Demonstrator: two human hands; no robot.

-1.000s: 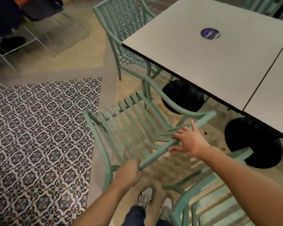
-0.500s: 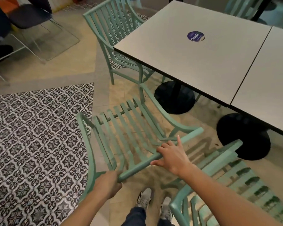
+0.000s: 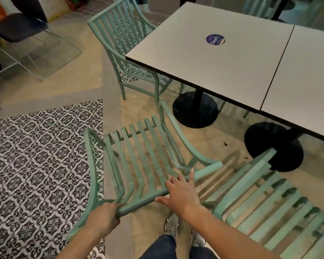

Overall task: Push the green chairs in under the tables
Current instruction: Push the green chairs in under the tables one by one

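Note:
A green slatted chair (image 3: pixel 138 157) stands in front of me, clear of the white table (image 3: pixel 213 58), its seat facing the table's black base. My left hand (image 3: pixel 103 217) is closed around the left end of its top back rail. My right hand (image 3: pixel 181 195) lies over the rail further right, fingers draped across it and thumb below. A second green chair (image 3: pixel 269 199) stands at the lower right, apart from the adjoining table (image 3: pixel 307 86). A third green chair (image 3: pixel 125 43) sits at the far left side of the first table, partly under it.
Two round black table bases (image 3: pixel 195 109) (image 3: pixel 273 144) stand on the floor under the tables. A patterned black-and-white tiled patch (image 3: pixel 36 165) covers the floor to the left. Dark wire-frame chairs (image 3: pixel 22 40) stand at the far left. My feet (image 3: pixel 173 227) are just behind the held chair.
The chair and my hands have come lower and nearer in the view, away from the table edge. More of the right-hand chair and the far chair shows now.

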